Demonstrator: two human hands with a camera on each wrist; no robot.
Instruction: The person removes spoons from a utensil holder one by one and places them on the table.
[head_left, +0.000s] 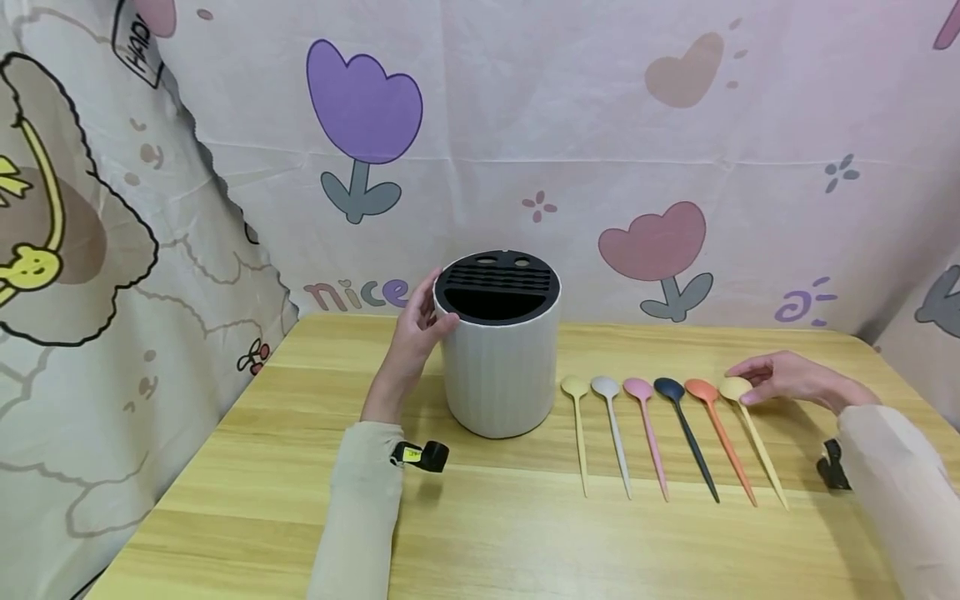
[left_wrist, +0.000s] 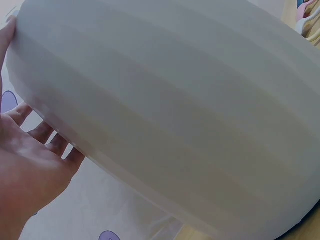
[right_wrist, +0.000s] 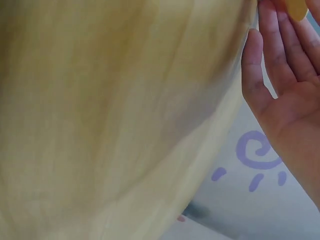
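Observation:
A white ribbed utensil holder (head_left: 498, 375) with a black slotted lid (head_left: 497, 287) stands upright on the table. My left hand (head_left: 420, 321) grips its upper left side, thumb in front near the rim and fingers around the back; the holder's wall fills most of the left wrist view. To the right, several spoons lie in a row, bowls toward the back. At the row's right end, my right hand (head_left: 787, 379) pinches the bowl of a pale yellow spoon (head_left: 757, 437) between thumb and fingers. Only that bowl's edge (right_wrist: 296, 9) shows in the right wrist view.
Left of the held spoon lie an orange spoon (head_left: 723, 433), a dark blue one (head_left: 690, 425), a pink one (head_left: 648, 421), a light grey one (head_left: 615, 425) and another yellow one (head_left: 580, 425). A patterned cloth (head_left: 495, 125) hangs behind the wooden table (head_left: 525, 533).

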